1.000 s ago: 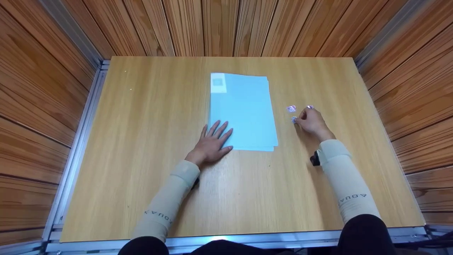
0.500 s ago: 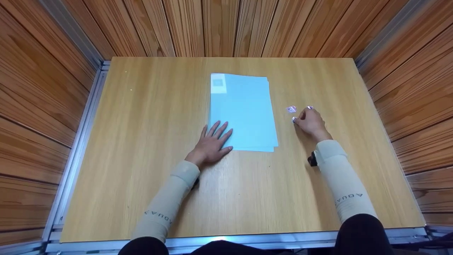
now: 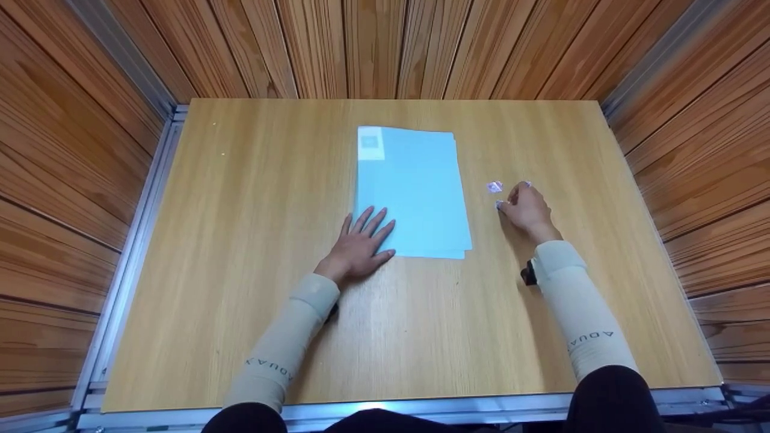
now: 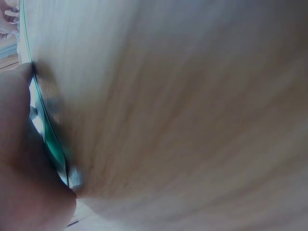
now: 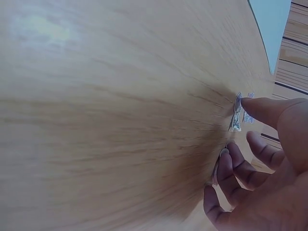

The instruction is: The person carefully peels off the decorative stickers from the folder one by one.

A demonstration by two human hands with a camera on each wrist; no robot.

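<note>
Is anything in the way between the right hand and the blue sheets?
Yes: one shiny piece by the thumb of the right hand, and another shiny piece a little farther back. Past those, nothing visible stands before the blue sheets.

left hand (image 3: 357, 245) outspread, right hand (image 3: 529, 210) loosely bent

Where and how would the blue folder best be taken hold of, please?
I'd pinch the blue folder at its near right corner, coming from the right: it lies flat, its layers stick out unevenly there, and the left hand rests over the near left corner.
</note>
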